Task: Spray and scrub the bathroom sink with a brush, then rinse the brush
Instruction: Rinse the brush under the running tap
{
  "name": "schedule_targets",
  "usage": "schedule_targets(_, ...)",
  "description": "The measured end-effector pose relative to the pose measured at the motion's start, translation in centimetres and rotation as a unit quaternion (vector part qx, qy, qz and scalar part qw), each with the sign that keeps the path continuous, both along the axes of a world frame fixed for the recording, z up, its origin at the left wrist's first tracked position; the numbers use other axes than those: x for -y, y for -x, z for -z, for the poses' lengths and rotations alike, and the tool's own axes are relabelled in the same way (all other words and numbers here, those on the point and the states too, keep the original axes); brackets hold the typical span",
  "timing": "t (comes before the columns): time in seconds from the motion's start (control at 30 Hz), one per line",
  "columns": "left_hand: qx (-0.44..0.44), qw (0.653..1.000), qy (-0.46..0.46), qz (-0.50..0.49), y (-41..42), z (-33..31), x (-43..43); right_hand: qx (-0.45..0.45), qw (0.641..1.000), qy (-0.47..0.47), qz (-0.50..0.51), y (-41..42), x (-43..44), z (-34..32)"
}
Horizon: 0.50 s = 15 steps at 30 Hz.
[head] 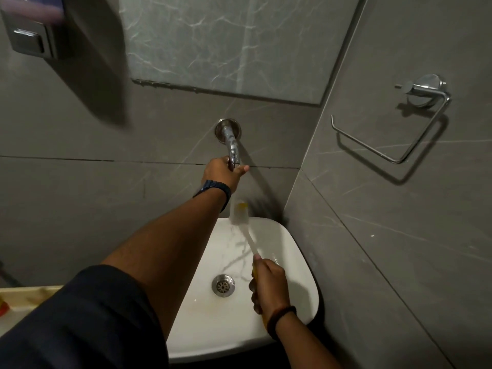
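Small bathroom corner, grey marble-look tile walls (399, 209) on two sides, dim light. White ceramic sink (298, 262) set into the corner, wet, round metal drain (223, 285) at basin centre, faint yellowish stain just in front of the drain.

Nearest: dark sleeve on the left upper arm, bottom left of view. Pale ledge (24, 294) with a red-orange item at far left edge, item not identifiable.

Right hand (269, 284): over the right side of the basin, forearm entering from the lower right, dark band at the wrist. Fingers wrapped closed around the yellow grip of the brush (246, 230). The white shaft runs up and away from the hand toward the back rim of the sink; brush head with white bristles and a yellow patch sits over the back rim, directly below the tap spout. Head looks blurred; a pale streak lies between spout and head, cannot tell for certain that it is water.

Left arm: extended nearly straight, forward and up across the basin. Dark blue watch (213, 189) on the wrist. Left hand (222, 171) closed around the end of the chrome wall tap (231, 143), thumb out to the right.

Farther: mirror (226, 43) above the tap, chrome towel ring (394, 123) on the right wall, metal box fixture (32, 38) top left
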<state>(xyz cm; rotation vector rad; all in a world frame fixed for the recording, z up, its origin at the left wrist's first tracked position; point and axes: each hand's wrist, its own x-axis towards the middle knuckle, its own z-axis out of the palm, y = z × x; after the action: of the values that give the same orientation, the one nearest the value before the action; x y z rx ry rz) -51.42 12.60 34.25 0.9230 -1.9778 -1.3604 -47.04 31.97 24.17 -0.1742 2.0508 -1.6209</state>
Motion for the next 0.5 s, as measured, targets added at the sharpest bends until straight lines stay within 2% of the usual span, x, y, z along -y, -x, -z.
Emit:
schedule_targets(0.07,0.006,1.0,-0.005,0.008,0.0,0.1,0.2,0.151,0.986,0.06,0.026,0.4,-0.2,-0.1)
schedule_targets(0.17,0.013,1.0,-0.012,0.005,0.0,0.2,0.5,0.267,0.954,0.135,-0.009,1.1,-0.7,-0.3)
schedule_targets(0.3,0.016,1.0,-0.017,-0.018,0.4,0.4,0.6,0.294,0.94,0.159,-0.063,1.4,-1.1,-0.4)
schedule_targets(0.5,0.058,0.991,0.028,-0.113,1.0,0.0,0.0,0.281,0.95,0.118,-0.074,0.8,-0.9,-0.6)
